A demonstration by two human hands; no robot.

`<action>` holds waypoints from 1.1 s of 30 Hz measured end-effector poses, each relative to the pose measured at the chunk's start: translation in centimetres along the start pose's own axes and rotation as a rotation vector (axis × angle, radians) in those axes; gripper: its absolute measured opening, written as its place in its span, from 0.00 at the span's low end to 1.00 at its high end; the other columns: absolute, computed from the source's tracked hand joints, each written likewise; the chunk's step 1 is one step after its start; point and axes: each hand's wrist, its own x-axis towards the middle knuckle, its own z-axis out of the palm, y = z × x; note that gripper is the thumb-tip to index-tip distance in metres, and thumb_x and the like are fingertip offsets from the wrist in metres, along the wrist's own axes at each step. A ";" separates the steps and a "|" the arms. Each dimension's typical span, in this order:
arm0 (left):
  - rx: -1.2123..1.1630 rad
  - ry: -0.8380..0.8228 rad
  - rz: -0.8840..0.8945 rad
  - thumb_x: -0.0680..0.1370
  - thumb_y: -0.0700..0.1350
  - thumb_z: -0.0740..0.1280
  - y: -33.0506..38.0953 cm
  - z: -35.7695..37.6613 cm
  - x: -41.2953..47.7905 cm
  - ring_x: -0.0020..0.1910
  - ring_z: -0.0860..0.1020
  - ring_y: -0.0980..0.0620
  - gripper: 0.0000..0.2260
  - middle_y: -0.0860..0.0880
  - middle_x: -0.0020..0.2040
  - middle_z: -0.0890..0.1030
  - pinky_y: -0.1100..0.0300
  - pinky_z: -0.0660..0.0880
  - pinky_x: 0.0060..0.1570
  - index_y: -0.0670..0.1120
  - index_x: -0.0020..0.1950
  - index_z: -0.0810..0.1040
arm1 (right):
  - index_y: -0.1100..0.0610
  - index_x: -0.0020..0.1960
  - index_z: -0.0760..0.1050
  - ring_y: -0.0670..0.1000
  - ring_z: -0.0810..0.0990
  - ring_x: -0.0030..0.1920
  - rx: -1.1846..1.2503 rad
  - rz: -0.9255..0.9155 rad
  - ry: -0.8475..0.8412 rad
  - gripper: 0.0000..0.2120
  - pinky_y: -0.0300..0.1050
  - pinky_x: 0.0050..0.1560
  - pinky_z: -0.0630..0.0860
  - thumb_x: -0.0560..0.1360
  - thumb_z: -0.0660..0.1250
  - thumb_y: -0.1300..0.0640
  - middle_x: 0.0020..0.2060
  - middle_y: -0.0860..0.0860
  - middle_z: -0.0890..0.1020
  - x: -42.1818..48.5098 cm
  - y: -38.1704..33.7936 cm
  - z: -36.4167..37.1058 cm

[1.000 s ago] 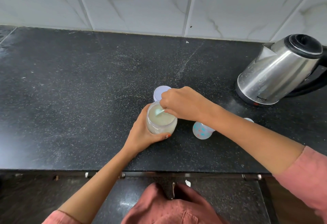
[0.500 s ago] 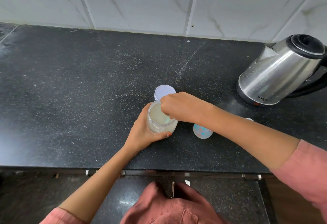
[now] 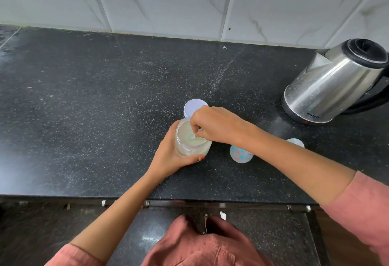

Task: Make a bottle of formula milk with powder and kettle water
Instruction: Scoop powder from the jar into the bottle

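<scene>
While left hand (image 3: 171,156) grips jar (image 3: 190,149), right hand (image 3: 219,124), pinching scoop (image 3: 192,136), has dug deeper: powder (image 3: 185,130) is still being loaded.

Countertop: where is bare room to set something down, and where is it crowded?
Bare: the wide left stretch of countertop, from wall tiles to front edge, and the back strip between lid and kettle. Crowded: centre-right, where the left hand grips the powder jar, the right hand pinches the scoop, beside the baby bottle.
</scene>
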 end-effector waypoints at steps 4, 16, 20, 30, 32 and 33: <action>0.002 0.000 -0.004 0.55 0.56 0.75 0.0 0.0 0.0 0.59 0.71 0.66 0.41 0.64 0.60 0.72 0.67 0.68 0.55 0.59 0.66 0.63 | 0.62 0.42 0.78 0.49 0.71 0.37 -0.024 -0.029 -0.093 0.05 0.38 0.30 0.62 0.71 0.63 0.68 0.42 0.53 0.80 0.1 0.0 -0.1; 0.008 0.004 -0.011 0.55 0.56 0.75 0.1 -0.1 0.0 0.58 0.71 0.67 0.37 0.68 0.58 0.72 0.68 0.68 0.54 0.67 0.61 0.62 | 0.61 0.42 0.80 0.45 0.74 0.33 0.168 0.025 -0.108 0.03 0.39 0.36 0.70 0.71 0.68 0.63 0.36 0.49 0.80 0.3 0.2 -0.4; 0.007 0.000 -0.012 0.56 0.56 0.75 0.0 0.0 0.0 0.58 0.71 0.67 0.40 0.66 0.59 0.72 0.67 0.68 0.54 0.61 0.65 0.63 | 0.61 0.43 0.81 0.49 0.79 0.42 0.275 0.065 -0.068 0.04 0.47 0.46 0.76 0.70 0.70 0.61 0.42 0.52 0.83 0.0 0.4 -0.1; 0.033 0.008 -0.019 0.55 0.57 0.75 0.1 0.0 -0.1 0.58 0.71 0.66 0.40 0.65 0.59 0.72 0.62 0.69 0.56 0.61 0.65 0.63 | 0.63 0.42 0.79 0.46 0.73 0.33 0.238 0.032 -0.193 0.03 0.38 0.36 0.69 0.72 0.67 0.65 0.36 0.51 0.77 0.0 0.6 -0.9; 0.031 0.010 -0.023 0.55 0.57 0.75 0.1 0.0 -0.1 0.58 0.71 0.65 0.40 0.65 0.59 0.73 0.61 0.70 0.56 0.61 0.65 0.63 | 0.63 0.42 0.79 0.47 0.73 0.35 0.236 0.018 -0.206 0.02 0.37 0.36 0.69 0.72 0.67 0.65 0.36 0.50 0.77 0.2 0.5 -0.8; 0.027 0.011 -0.025 0.55 0.57 0.75 0.2 0.0 -0.1 0.58 0.71 0.65 0.40 0.65 0.59 0.73 0.61 0.70 0.56 0.61 0.65 0.63 | 0.62 0.42 0.79 0.48 0.74 0.36 0.247 0.012 -0.201 0.02 0.37 0.36 0.69 0.71 0.67 0.65 0.35 0.50 0.77 0.3 0.4 -0.8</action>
